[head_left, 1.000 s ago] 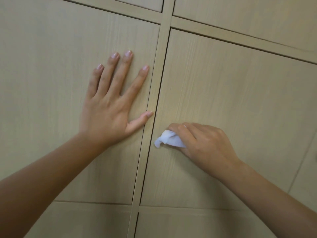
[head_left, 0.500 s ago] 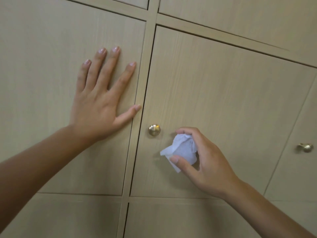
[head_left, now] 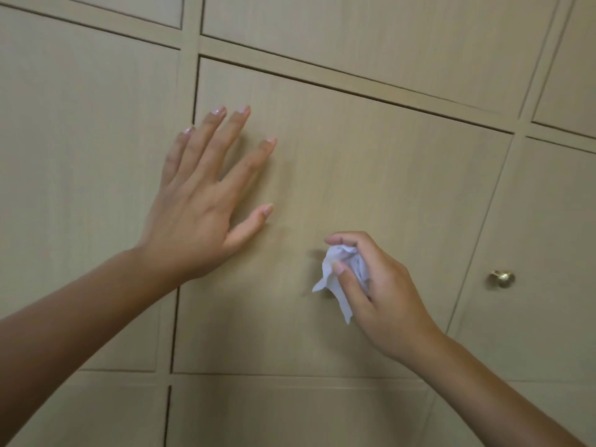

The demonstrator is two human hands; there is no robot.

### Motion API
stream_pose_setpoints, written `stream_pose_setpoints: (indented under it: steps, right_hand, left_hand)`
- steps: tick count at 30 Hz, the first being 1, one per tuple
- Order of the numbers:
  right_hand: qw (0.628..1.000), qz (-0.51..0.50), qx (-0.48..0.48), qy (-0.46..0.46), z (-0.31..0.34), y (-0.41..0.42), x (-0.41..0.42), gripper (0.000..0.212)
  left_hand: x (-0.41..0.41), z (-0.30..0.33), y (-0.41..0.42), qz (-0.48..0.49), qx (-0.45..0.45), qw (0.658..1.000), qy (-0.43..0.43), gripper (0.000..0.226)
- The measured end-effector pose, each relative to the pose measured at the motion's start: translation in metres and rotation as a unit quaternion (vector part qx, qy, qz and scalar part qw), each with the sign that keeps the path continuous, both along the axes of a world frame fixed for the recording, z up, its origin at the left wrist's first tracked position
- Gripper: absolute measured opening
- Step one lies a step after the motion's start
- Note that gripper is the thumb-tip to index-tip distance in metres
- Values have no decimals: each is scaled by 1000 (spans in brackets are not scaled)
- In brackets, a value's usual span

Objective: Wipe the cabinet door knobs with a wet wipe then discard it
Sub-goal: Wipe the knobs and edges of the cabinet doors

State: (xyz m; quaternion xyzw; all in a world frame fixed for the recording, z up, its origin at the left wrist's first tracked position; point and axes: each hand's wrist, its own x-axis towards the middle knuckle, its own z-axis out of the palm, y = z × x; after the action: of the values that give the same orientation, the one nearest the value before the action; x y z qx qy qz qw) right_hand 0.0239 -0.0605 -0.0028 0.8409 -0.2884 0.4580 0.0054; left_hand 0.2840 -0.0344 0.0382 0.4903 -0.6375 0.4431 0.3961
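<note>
My right hand (head_left: 383, 295) grips a crumpled white wet wipe (head_left: 342, 272) between thumb and fingers, in front of the lower middle of the light wood cabinet door (head_left: 371, 162). A tail of the wipe hangs below the thumb. A round brass knob (head_left: 501, 279) shows on the neighbouring door to the right, well apart from the wipe. My left hand (head_left: 206, 201) is spread with fingers apart over the left part of the middle door, holding nothing. No knob shows on the middle door; my left wrist covers its left edge.
The whole view is a wall of light wood cabinet doors split by narrow frames (head_left: 190, 33). More doors run above, below (head_left: 290, 414) and to the left (head_left: 80, 140).
The view has swung right. My left hand moved from the left door onto the middle door. My right hand carried the wipe right, off the middle door's knob, which has dropped out of sight.
</note>
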Motion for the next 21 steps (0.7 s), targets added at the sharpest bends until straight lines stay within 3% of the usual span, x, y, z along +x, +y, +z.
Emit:
stream_pose_setpoints:
  steps: [6, 12, 14, 18, 21]
  right_hand:
    - [999, -1, -31, -7, 8, -4, -51, 40]
    - [996, 60, 44, -43, 7, -16, -116, 84]
    - [997, 53, 33, -40, 4, -22, -138, 80]
    - [999, 3, -39, -26, -1, -29, -179, 45]
    - [998, 3, -30, -54, -7, -30, -204, 27]
  left_hand:
    - [-63, -2, -17, 0, 24, 999, -26, 69]
    - [-132, -6, -39, -6, 25, 998, -59, 68]
    - [-153, -7, -47, -3, 28, 997, -75, 68]
    - [-194, -7, -61, 1, 40, 995, -86, 70]
    - [-219, -9, -72, 4, 47, 995, -93, 70]
